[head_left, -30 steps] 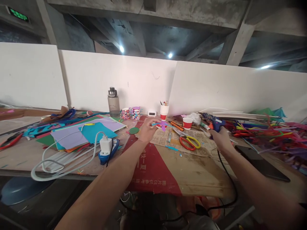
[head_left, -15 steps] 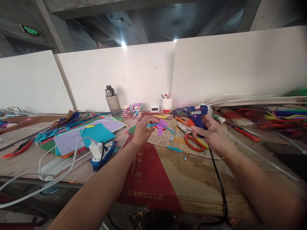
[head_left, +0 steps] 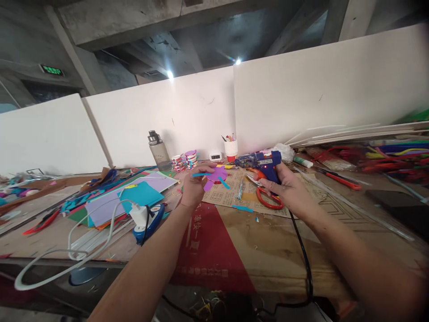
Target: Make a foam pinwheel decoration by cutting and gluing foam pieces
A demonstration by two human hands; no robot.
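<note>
Head view. Left hand (head_left: 193,188): fingers pinched on a purple paper flower (head_left: 214,175) with blue strips, held above the newspaper (head_left: 231,197). Right hand (head_left: 286,192): wrapped around a blue glue gun (head_left: 264,162), nozzle toward the flower, apparently not touching. Red scissors (head_left: 268,199) lie below.

White Chinese characters are showing on the red banner (head_left: 208,250) lying on the table; "凉快一夏" is just readable near its upper end. A green lit sign (head_left: 52,70) is glowing high on the left wall, text too blurred. Newspaper (head_left: 231,197) print is too small to read.
</note>
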